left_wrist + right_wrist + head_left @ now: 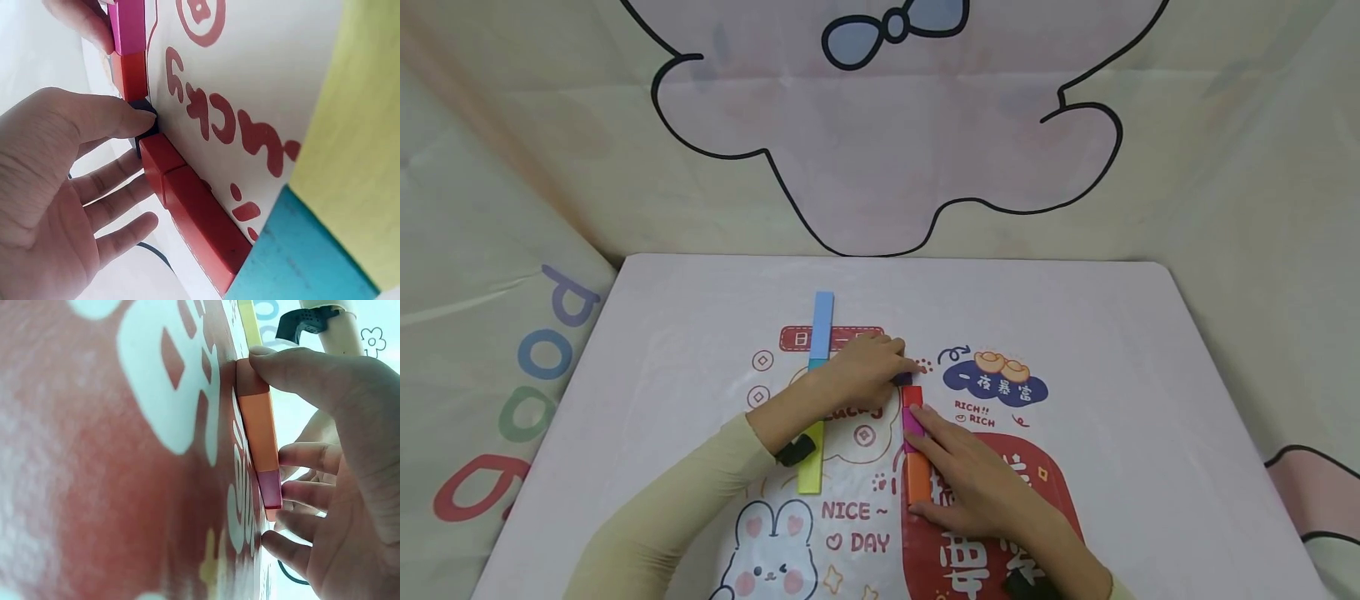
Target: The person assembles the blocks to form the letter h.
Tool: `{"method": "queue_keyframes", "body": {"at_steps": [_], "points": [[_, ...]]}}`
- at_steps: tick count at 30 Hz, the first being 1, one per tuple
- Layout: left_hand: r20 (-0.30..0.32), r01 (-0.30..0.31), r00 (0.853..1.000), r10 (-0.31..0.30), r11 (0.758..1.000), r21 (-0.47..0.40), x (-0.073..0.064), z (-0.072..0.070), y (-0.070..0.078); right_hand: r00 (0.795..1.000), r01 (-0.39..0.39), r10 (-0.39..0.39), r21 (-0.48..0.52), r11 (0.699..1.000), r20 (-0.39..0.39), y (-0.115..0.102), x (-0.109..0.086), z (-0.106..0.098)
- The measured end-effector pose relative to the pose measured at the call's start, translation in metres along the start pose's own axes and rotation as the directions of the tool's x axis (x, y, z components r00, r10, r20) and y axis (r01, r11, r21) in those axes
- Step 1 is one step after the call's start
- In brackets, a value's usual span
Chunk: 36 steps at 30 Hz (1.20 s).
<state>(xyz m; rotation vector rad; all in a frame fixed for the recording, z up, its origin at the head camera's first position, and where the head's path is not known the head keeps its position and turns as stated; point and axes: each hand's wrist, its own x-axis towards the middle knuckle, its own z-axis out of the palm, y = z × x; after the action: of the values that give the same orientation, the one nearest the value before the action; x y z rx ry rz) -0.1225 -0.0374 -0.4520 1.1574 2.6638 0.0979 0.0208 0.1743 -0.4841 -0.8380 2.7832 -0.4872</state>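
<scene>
My left hand (868, 372) pinches a dark navy block (147, 127) between thumb and fingers, at the end of two red blocks (203, 215). In the head view, those red blocks are hidden behind my left hand and wrist. My right hand (973, 487) lies along a straight row: a red block (912, 396), a magenta block (913, 425) and an orange block (917, 479). Its fingertips touch the magenta block's side, with the thumb at the orange block's near end (253, 378). The navy block sits just beyond the row's far red end.
Left of the hands runs another row, with a blue block (822, 325), a teal block (306, 247) and a yellow block (810, 475). My left forearm crosses over it. The white table (625, 400) carries printed pictures and lettering; a patterned cloth (880, 167) hangs behind.
</scene>
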Motion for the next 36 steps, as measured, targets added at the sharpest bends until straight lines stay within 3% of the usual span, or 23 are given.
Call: {"method": "queue_keyframes", "body": {"at_steps": [36], "points": [[-0.048, -0.011, 0.999, 0.010, 1.000, -0.009, -0.0015, 0.0013, -0.0023, 1.000, -0.003, 0.002, 0.051, 0.999, 0.010, -0.0014, 0.0020, -0.0015]]}}
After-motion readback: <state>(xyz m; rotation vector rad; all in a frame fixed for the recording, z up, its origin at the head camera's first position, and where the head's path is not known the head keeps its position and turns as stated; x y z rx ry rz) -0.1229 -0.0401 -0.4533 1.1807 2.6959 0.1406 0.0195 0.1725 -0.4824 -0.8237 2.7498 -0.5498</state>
